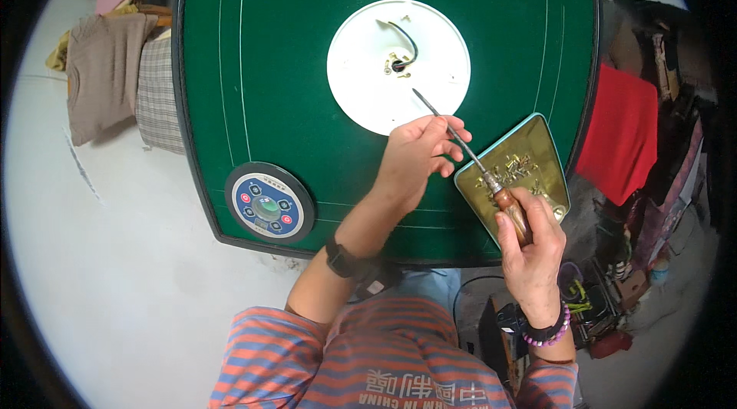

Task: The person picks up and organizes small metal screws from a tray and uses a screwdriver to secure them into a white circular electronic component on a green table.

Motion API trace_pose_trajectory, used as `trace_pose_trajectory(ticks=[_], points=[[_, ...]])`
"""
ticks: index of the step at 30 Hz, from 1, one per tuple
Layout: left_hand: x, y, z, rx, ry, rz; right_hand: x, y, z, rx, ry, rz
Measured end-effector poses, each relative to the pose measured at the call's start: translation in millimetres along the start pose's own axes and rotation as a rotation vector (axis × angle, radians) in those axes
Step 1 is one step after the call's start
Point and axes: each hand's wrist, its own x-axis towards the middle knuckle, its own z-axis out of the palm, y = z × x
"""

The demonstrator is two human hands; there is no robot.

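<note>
A screwdriver (pixel 479 161) slants across the table, its tip over the lower part of a round white disc (pixel 361 79). My right hand (pixel 533 244) is wrapped round its wooden handle. Farther up the shaft, the thumb and forefinger of my left hand (pixel 414 152) pinch the metal, while its other fingers are loosely curled. A dark wire (pixel 414 44) rises in a curve from the hole at the disc's middle, where small brass-coloured fittings sit. Beneath the screwdriver lies a shallow tin tray (pixel 539 140) with several small brass-coloured screws (pixel 516 167).
The table (pixel 292 102) has green felt and a black raised rim. A round control panel (pixel 269 203) with buttons sits at its near left corner. Chairs with cushions (pixel 107 75) stand left. A red cloth (pixel 620 133) hangs at the right, above cluttered items (pixel 606 294).
</note>
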Motion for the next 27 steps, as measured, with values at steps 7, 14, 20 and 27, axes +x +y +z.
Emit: trace_pose_trajectory(ticks=[7,14,20,27], points=[[15,-5,-1,-0.406,-0.052,0.046,24,-24,0,-0.196,-0.018,-0.068],[21,-2,-8,-0.499,-0.088,0.04,43,-44,0,-0.296,-0.063,-0.126],[24,-1,-12,-0.551,-0.113,0.04,50,-54,2,-0.336,-0.086,-0.129],[26,-2,-15,-0.586,-0.13,0.032,53,-60,4,-0.367,-0.1,-0.12]])
